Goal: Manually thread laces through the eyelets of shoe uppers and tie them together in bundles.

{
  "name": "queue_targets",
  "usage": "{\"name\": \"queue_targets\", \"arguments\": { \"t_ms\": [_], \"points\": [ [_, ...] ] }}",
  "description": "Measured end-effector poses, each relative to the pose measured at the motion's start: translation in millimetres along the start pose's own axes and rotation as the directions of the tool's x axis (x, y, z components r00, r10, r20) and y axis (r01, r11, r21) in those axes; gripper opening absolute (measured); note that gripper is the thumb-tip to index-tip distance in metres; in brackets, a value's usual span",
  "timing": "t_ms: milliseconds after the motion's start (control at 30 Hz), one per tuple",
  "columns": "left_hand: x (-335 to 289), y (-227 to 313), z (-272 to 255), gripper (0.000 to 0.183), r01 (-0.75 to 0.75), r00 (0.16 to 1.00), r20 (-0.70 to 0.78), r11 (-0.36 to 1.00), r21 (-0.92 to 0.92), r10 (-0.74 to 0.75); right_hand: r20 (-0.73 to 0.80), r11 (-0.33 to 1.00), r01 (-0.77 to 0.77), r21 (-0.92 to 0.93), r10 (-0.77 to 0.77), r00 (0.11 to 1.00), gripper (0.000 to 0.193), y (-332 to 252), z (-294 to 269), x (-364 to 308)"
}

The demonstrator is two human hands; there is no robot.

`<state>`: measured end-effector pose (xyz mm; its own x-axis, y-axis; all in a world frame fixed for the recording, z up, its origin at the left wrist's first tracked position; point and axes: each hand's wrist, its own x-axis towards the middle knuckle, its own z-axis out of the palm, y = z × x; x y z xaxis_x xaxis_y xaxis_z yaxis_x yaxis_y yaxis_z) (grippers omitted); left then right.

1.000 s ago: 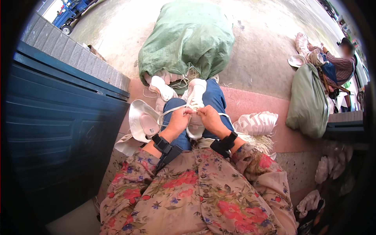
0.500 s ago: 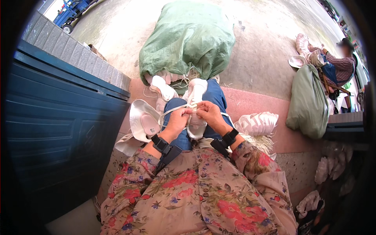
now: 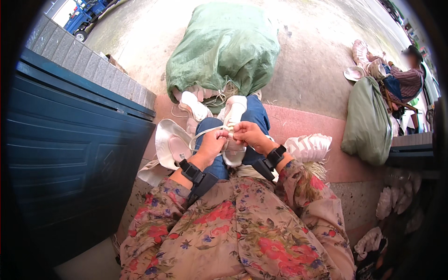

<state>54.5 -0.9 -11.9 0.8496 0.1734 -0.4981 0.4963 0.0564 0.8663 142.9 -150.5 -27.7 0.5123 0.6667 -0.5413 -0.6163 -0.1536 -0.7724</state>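
A white shoe (image 3: pixel 234 108) lies across my lap between my knees, its wide end pointing away from me. Over its middle, my left hand (image 3: pixel 213 143) is closed in a pinch on a white shoelace (image 3: pixel 201 134) that loops out to the left. My right hand (image 3: pixel 252 136) pinches close beside it, fingertips almost meeting the left ones; the bit of lace there is mostly covered by the fingers. Just past my left knee rests another white shoe (image 3: pixel 195 106). Left of my thigh is a white, curved piece with a pale pink inner (image 3: pixel 171 144).
A big green sack (image 3: pixel 224 46) stands ahead, pale shoe parts at its mouth. On the right are stacked pale pieces (image 3: pixel 308 148) with loose laces, and another green sack (image 3: pixel 367 121) near a seated person (image 3: pixel 406 81). A blue door (image 3: pixel 74 154) stands left.
My right hand has shifted slightly, its wrist turning and moving a little up and to the right. The left hand and the shoe stay nearly in place.
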Motion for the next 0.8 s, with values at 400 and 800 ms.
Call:
{"name": "queue_targets", "arguments": {
  "t_ms": [400, 800],
  "points": [
    [8.1, -4.2, 2.7, 0.016, -0.003, 1.0, 0.023, 0.999, -0.045, 0.004, -0.053, 0.556, 0.317, -0.768, -0.55, 0.834, 0.022, 12.1, 27.6, -8.5],
    [11.6, -2.8, -6.7, 0.012, -0.278, 0.951, 0.0, 0.855, 0.437, 0.309, -0.05, 0.884, 0.305, -0.355, -0.343, 0.938, 0.027, 5.6, 12.2, -2.5]
  ]
}}
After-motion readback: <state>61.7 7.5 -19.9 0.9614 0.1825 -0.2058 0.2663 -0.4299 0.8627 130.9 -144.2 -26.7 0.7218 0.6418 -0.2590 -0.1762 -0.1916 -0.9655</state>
